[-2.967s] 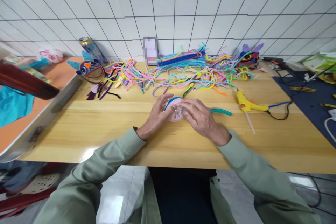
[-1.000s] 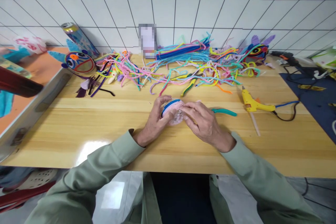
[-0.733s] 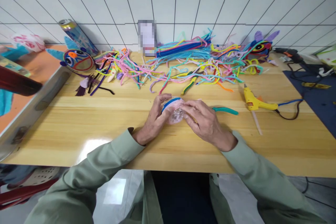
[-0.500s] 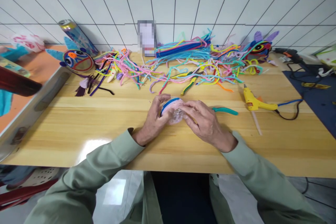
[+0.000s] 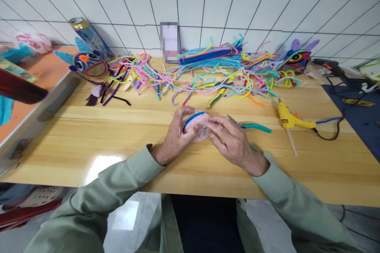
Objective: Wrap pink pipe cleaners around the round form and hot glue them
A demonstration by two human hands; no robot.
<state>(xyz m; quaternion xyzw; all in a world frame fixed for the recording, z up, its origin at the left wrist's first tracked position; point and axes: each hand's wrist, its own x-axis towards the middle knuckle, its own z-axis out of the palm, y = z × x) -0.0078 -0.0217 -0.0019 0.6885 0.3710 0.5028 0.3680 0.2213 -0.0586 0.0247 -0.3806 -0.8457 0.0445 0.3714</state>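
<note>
Both of my hands hold a small round pink piece with a blue rim, close over the wooden table. My left hand curls round its left side, thumb on the blue edge. My right hand closes on its right side with the fingers pressed against the pink surface. Teal-handled pliers lie just right of my right hand, partly hidden behind it.
A heap of coloured pipe cleaners runs along the back of the table. A yellow glue gun with its cord lies at the right. Pipe-cleaner masks stand at back left and back right, near a can.
My hands have stayed on the pink piece, turning it slightly so less of its clear underside shows. The view has shifted a little.
</note>
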